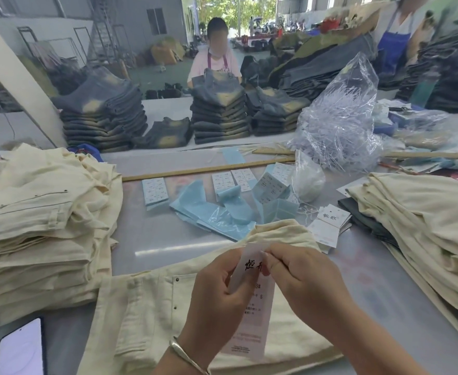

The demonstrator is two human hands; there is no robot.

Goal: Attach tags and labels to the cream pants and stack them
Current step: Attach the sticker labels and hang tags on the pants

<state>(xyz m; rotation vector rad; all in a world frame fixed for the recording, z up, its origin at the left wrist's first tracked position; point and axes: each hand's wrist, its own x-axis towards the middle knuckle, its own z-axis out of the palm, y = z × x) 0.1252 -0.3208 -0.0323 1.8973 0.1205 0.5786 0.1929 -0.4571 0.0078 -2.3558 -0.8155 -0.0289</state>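
A pair of cream pants (146,315) lies flat on the table in front of me. Above it my left hand (217,288) and my right hand (306,277) both pinch a white hang tag (249,262) with black script. A longer pink-white tag (252,323) with printed text hangs below it, over the pants. A tall stack of folded cream pants (41,228) sits at the left. Another pile of cream pants (422,234) lies at the right. More hang tags (328,223) lie just beyond my right hand.
Label sheets (154,190) and blue backing strips (211,212) are scattered mid-table. A clear plastic bag of tag fasteners (339,120) stands behind them. A phone (20,350) lies at the lower left. Across the table a person works behind stacks of dark jeans (219,115).
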